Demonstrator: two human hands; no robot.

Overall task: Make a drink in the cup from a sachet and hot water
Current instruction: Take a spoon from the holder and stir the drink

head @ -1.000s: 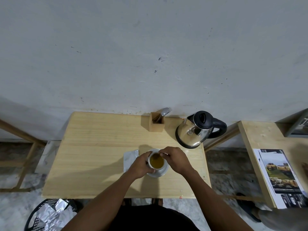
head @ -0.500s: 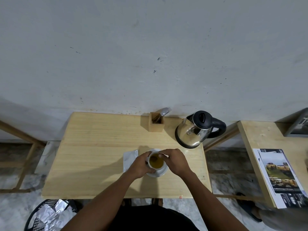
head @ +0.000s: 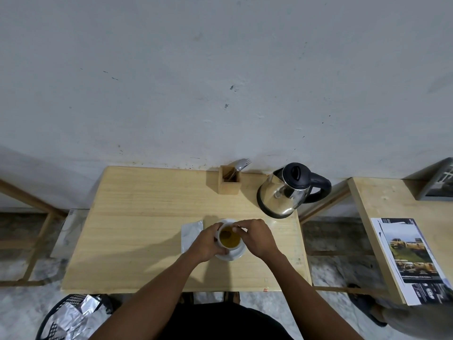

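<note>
A white cup [head: 221,244] holding yellow-brown liquid stands on a white saucer [head: 237,254] near the front middle of the wooden table [head: 147,217]. A dark blob sits in the liquid on the left side. My left hand [head: 204,245] wraps the cup's left side. My right hand [head: 257,238] is at the cup's far right rim, its fingertips pinched on a small pale thing too small to identify. A flat silver sachet [head: 191,233] lies just left of the cup. A steel kettle [head: 282,195] with a black lid and handle stands at the back right.
A wooden holder [head: 229,184] with cutlery stands at the back edge by the wall. A second table [head: 382,207] on the right carries a printed sheet [head: 407,258]. A black basket [head: 71,317] with foil wrappers sits on the floor at lower left.
Both hands stay on the cup. The right hand's fingertips shift slightly over the rim; the cup and saucer have not moved.
</note>
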